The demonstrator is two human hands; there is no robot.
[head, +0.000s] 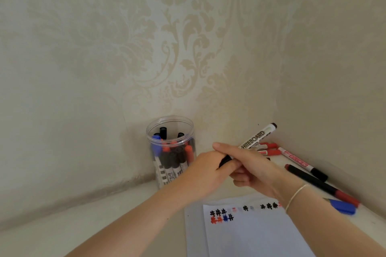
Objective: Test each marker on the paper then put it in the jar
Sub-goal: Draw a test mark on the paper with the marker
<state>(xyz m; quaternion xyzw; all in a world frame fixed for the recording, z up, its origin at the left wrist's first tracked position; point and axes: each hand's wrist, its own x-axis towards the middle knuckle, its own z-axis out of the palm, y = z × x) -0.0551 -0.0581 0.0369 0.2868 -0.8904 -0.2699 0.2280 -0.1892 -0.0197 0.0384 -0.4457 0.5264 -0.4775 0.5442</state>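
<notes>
Both hands are up together over the table (125, 215), working on one whiteboard marker (258, 135). The right hand (248, 167) has its fingers wrapped around the white barrel, which sticks up and off to the right with its dark end pointing at the wall. The left hand (206, 169) is curled around the black cap (225, 161) at the lower end, so the two hands are touching right there.

The clear plastic jar (170, 150) stands just left of the hands, back in the corner, lid off, already packed with black, blue and red markers standing upright.

The paper (250, 233) lies flat below the hands, with little black, red and blue scribbles (221, 216) along its top edge. Off to the right, more markers are spread out on the table: a couple of red ones (271, 149) by the wall, a black and red one (319, 183), and a blue cap (344, 207) near the edge. There's a thin bracelet (296, 196) on the right wrist.
</notes>
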